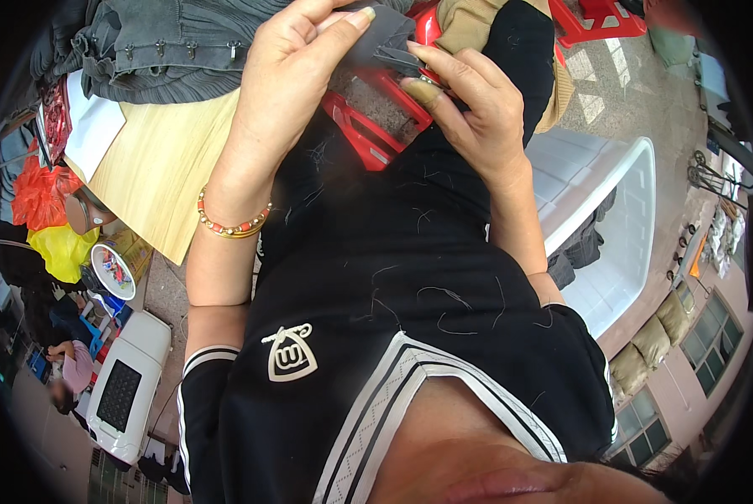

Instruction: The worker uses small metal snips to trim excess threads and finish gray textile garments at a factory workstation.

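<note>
A piece of dark grey cloth (383,40) is stretched between my two hands at the top of the view. My left hand (297,63) pinches it between thumb and fingers. Close to its other edge, my right hand (481,105) has thumb and forefinger pressed together on the cloth. A small shiny metal bit (428,76) shows at those fingertips, too small to name. To the left lies a pile of grey garments (171,50) with a row of metal fasteners, on a pale wooden tabletop (162,160).
Red plastic stools (364,134) stand below and beyond my hands. At right is a white plastic bin (637,227) with dark cloth inside. A white bowl of small items (113,270), plastic bags (45,197) and a white machine (133,378) are at left. Another person (74,365) sits farther off.
</note>
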`<state>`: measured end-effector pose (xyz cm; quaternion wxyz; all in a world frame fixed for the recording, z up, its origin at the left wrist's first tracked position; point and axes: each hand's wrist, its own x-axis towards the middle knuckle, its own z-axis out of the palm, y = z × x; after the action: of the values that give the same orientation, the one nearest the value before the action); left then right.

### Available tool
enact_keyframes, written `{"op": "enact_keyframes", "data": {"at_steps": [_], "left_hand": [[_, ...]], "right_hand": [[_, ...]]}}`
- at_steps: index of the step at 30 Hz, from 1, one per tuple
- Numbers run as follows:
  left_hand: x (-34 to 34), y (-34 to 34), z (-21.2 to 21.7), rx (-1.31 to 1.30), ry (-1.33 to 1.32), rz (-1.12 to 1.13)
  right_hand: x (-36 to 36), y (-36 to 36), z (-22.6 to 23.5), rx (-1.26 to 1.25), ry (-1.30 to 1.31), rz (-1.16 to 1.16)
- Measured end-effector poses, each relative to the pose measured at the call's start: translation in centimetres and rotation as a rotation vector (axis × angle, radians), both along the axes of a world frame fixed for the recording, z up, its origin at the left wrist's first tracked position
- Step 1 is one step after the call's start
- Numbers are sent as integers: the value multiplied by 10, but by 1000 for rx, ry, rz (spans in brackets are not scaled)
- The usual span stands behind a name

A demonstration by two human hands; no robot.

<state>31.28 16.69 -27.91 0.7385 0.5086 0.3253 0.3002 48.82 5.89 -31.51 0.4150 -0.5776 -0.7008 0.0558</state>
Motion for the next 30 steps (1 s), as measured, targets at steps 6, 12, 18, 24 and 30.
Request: {"op": "enact_keyframes", "data": {"at_steps": [6, 12, 18, 24, 30], "left_hand": [[8, 17, -52, 153, -441, -84], [0, -1, 2, -21, -17, -10], [2, 0, 2, -22, -28, -18], [18, 17, -58, 254, -875, -215], [10, 17, -39, 165, -447, -101]], "right_hand": [[-2, 2, 3, -18, -3, -3], [3, -1, 1, -59, -37, -44], [2, -1, 1, -58, -34, -45], [1, 1, 0, -24, -51, -44], [-3, 6, 1, -63, 231, -31]]}}
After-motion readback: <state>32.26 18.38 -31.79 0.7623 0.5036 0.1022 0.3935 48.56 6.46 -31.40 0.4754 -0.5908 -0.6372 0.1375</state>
